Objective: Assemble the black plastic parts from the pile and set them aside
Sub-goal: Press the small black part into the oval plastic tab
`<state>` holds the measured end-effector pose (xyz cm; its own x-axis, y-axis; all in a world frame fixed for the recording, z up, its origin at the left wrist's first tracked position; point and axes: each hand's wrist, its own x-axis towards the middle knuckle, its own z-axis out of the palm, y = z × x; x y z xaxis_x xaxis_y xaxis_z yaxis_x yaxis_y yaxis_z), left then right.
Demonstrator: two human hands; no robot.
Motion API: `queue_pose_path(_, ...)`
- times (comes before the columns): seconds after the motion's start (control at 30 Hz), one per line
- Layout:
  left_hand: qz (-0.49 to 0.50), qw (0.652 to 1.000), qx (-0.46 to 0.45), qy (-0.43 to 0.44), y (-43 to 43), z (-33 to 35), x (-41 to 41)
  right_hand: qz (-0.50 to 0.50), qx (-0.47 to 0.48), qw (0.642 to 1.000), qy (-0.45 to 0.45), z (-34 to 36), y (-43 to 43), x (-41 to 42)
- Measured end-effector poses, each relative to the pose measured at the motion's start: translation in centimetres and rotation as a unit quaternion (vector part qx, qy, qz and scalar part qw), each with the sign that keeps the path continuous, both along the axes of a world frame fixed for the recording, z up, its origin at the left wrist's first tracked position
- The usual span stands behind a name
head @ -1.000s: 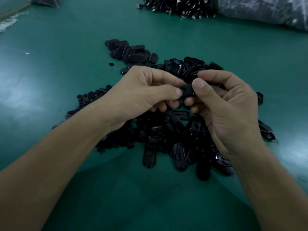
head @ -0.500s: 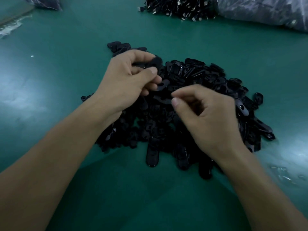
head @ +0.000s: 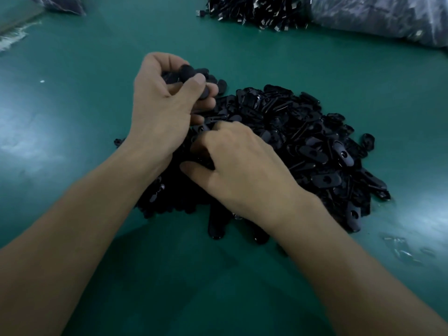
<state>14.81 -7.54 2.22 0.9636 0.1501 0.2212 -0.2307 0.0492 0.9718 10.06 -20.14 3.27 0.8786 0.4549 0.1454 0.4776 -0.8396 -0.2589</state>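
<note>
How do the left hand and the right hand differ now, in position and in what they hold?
The left hand is at the far left edge of the pile; the right hand is nearer the camera, on the pile's near left part. The left hand pinches a black part under its thumb; the right hand's fingertips are hidden, so its hold cannot be told. Both have curled fingers.

Far on the green table [head: 254, 57] lies a heap of cables [head: 254, 10]. Just beside it — a grey plastic bag [head: 388, 18].
</note>
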Motion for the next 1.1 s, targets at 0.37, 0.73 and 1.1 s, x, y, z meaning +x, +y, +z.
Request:
queue_pose_path(0.37, 0.042, 0.998, -0.041, 0.006, 0.0, 0.2, 0.0, -0.014, 0.006, 1.000, 0.028, -0.6, 1.3, 0.4)
queue_pose_path(0.73, 0.034, 0.999, -0.001, 0.011, 0.0, -0.5, 0.3, 0.001, 0.004, 1.000, 0.016, -0.7, 1.0, 0.0)
queue_pose_path(1.1, 0.023, 0.999, 0.020, 0.024, -0.2, -0.7, 0.4, -0.015, 0.227, 0.971, 0.076, 0.0, -1.8, 0.7)
